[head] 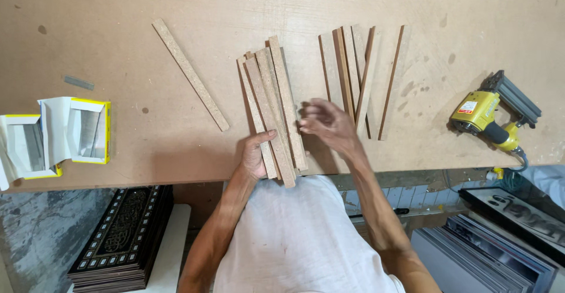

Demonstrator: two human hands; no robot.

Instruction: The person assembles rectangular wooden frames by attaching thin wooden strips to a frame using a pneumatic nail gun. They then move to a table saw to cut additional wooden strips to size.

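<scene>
My left hand grips the near end of a bundle of brown fibreboard strips that fans out over the workbench. My right hand hovers just right of the bundle, fingers bent and blurred, touching or nearly touching the rightmost strip. To its right lies a second group of strips, some on edge. A single strip lies diagonally on the left.
A yellow pneumatic nailer rests at the bench's right edge. Two open yellow-and-white boxes of staples sit at the left edge. Stacked dark picture frames stand below left, more frames below right.
</scene>
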